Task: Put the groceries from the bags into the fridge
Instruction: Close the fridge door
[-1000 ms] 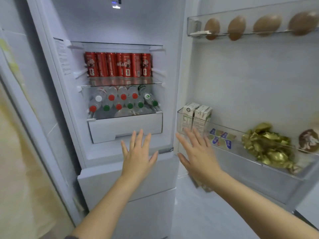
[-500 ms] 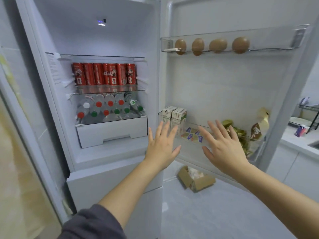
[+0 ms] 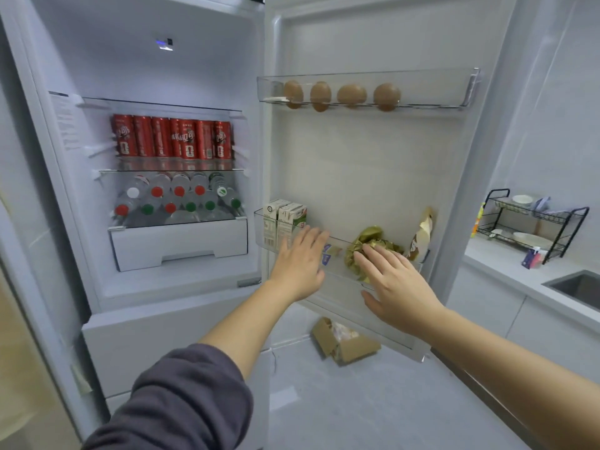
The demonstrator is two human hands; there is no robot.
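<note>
Fridge (image 3: 146, 66) stands open, red cans (image 3: 172, 138) above capped bottles (image 3: 178, 196); left hand (image 3: 300, 264) and right hand (image 3: 394, 287) show spread grips.

Cool, even white light fills the fridge (image 3: 130, 60), with a small bright lamp (image 3: 165, 44) glowing high on its far wall and only faint, soft shadows under the shelves and below the open door (image 3: 367, 177). The red cans (image 3: 172, 139) and the bottles (image 3: 175, 199) beneath them are smeared by slight motion blur, so their labels are hard to read. The wide lens bends straight lines toward the edges, so the fridge's left wall leans, and the near sleeve (image 3: 181, 401) and the yellowish strip (image 3: 19, 368) at far left are out of focus.
</note>
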